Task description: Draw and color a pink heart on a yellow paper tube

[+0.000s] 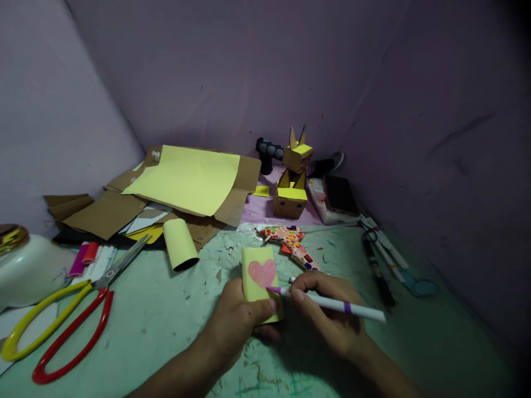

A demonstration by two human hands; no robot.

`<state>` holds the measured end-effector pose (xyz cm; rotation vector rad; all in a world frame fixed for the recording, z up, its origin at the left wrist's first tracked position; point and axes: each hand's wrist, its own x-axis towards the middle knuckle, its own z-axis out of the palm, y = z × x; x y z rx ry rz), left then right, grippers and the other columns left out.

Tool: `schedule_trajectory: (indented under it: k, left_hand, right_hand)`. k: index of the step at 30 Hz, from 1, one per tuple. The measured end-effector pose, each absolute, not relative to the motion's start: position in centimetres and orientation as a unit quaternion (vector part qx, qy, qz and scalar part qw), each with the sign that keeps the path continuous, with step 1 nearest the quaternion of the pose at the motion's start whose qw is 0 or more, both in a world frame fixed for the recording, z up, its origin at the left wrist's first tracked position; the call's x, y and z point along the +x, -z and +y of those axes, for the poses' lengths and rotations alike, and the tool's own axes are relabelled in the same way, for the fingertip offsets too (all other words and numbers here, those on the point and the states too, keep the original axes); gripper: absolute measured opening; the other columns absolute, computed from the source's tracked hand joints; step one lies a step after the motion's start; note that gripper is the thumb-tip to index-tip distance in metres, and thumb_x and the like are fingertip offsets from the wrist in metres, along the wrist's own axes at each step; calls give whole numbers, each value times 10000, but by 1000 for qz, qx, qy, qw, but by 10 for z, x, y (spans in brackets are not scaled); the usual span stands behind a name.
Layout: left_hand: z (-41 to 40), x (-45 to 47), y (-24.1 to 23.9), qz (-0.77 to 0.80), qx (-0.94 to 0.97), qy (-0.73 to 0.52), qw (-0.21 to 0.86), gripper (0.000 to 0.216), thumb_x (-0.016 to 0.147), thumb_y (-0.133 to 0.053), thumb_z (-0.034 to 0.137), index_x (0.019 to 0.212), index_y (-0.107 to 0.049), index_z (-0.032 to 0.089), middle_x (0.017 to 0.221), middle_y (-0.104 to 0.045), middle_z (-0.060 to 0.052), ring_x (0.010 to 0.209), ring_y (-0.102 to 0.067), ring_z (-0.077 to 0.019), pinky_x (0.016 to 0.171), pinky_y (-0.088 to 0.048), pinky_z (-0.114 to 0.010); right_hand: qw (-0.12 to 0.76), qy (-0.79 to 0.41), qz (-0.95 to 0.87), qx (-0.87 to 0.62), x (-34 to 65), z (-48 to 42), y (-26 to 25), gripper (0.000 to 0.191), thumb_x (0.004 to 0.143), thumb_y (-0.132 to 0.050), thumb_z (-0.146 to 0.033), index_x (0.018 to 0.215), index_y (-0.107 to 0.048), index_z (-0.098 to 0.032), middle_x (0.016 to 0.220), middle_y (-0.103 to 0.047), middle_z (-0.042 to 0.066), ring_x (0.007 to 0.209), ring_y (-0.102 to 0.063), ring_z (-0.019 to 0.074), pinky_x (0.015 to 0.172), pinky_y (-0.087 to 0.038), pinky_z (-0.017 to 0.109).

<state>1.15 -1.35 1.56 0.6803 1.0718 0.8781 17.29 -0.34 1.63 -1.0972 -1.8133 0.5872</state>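
Note:
My left hand [238, 315] grips a small yellow paper-covered piece [254, 287] from below, thumb across its front. A pink heart [262, 273] is coloured on the face turned toward me. In my right hand [327, 309] is a white marker [352, 308] with a purple band, held like a pen. Its purple tip meets the heart's lower edge, or hovers just over it; I cannot tell which. Behind the piece lies a flower-patterned glue gun [290, 240]. A yellow paper tube [179, 243] rests farther left.
Scissors [108, 279] with red and yellow handles lie at left, by several marker caps and markers [89, 260]. Cardboard and yellow paper [191, 177] are piled behind. Two small cardboard boxes with ears [290, 202] stand at the back, near a phone [340, 193]. Walls enclose the green table [166, 342].

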Motion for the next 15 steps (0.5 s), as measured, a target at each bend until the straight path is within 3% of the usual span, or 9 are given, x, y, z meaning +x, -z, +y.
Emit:
schedule_trajectory:
  k: [15]
  left_hand:
    - [-14,13,-17,492,304,-392,716,278,559,-737,225,795,-657,103,676,-635,-53,602,-599,-167,442,-502,-226]
  right_hand:
    - [455,-231,-737,-443,172,-5,-17,198,821,-548,-253,649,-624,-190,529,-623,-17,443,-554,118,446,-399,218]
